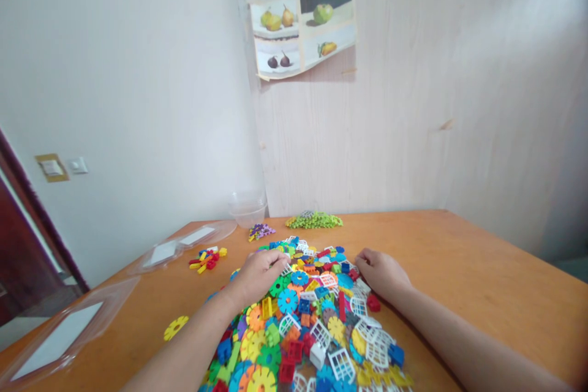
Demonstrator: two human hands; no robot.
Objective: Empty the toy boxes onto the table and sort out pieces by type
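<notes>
A heap of mixed plastic building pieces (pixel 298 318) spreads over the table in front of me: notched discs, small bricks and white lattice window pieces. Over the heap's left side, my left hand (pixel 264 272) is closed in a pinch, with a white lattice window piece (pixel 286 269) at its fingertips. My right hand (pixel 382 271) lies at the heap's right edge, its fingers curled down beside a dark red brick (pixel 353 274). Whatever those fingers hold, if anything, is hidden. A red brick (pixel 373 302) sits just below the right wrist.
At the back of the wooden table (pixel 482 269) are a green pile of pieces (pixel 316 220), a small purple pile (pixel 261 231) and clear plastic tubs (pixel 248 208). Red and yellow pieces (pixel 207 260), a yellow disc (pixel 176 327) and clear lids (pixel 122 291) lie to the left.
</notes>
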